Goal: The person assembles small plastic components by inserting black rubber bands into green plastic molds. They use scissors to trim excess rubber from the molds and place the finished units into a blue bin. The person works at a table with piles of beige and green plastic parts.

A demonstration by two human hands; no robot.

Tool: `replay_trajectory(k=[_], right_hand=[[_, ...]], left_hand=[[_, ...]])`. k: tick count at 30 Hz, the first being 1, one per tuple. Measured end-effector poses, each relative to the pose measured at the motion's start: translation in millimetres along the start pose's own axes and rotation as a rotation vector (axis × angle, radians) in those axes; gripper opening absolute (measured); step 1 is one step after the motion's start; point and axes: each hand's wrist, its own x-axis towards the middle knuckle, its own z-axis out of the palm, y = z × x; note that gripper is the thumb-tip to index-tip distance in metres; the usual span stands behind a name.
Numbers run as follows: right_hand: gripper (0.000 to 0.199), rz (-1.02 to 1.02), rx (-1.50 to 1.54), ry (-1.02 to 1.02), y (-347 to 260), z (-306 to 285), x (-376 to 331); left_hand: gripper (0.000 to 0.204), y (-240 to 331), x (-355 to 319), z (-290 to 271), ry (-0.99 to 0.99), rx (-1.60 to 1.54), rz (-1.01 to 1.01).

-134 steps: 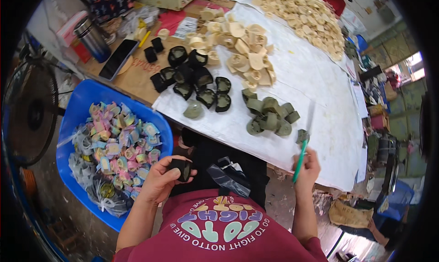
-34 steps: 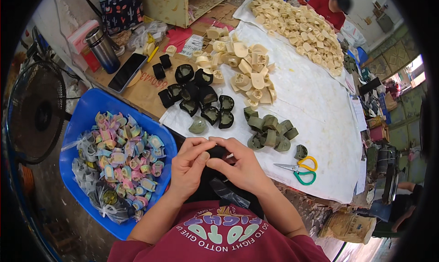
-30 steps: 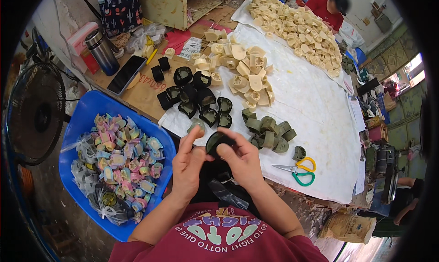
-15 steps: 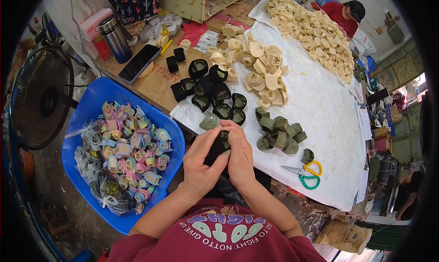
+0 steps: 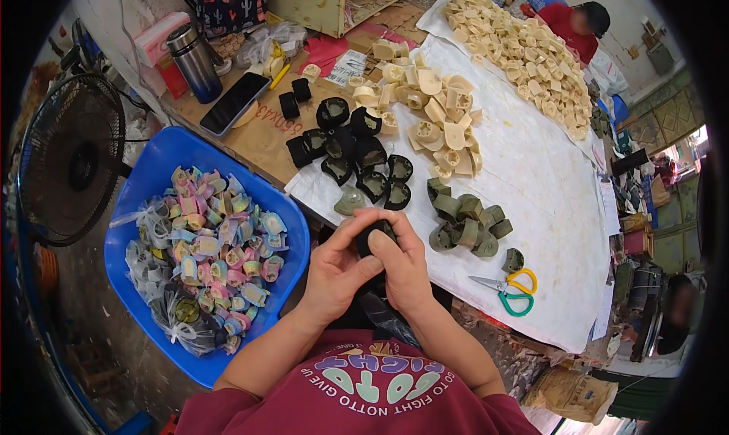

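Observation:
Both my hands are closed round a black-covered shoe heel in front of my chest, just off the table's near edge. My left hand cups it from the left with the thumb across the front. My right hand wraps the other side, its thumb pressed on the black covering. Just beyond my fingers lies a small pale-green translucent lump, its kind unclear. Several black-covered heels stand grouped past it. To the right are loose olive-green heels, and scissors with yellow and green handles.
A blue tub of multicoloured heels and plastic bags stands left, beside a fan. Beige heels are piled on the white sheet. A phone and steel flask sit back left. Another person is at the far right.
My hands have closed further round the black heel and turned it, with the right thumb now across it. The camera view has shifted slightly.

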Motion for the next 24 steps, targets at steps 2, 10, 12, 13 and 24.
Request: replay_trajectory(k=[2,10,12,13,24], right_hand=[[0.023,-0.044,0.065,0.019,-2,5,0],[0.029,0.199,0.258,0.027,3,-12,1],[0.03,0.194,0.271,-0.012,-2,-9,2],[0.029,0.172,0.292,-0.035,-9,-4,0],[0.039,0.084,0.314,-0.27,-11,-10,3]], left_hand=[[0.059,1,1,1,-0.062,0.135,0.116],[0.063,1,-9,6,0.007,-0.053,0.016],[0.063,0,-8,4,0.024,-0.138,0.027],[0.062,-1,-6,2,0.022,-0.16,0.059],[0.053,4,-7,-13,-0.018,-0.445,-0.083]])
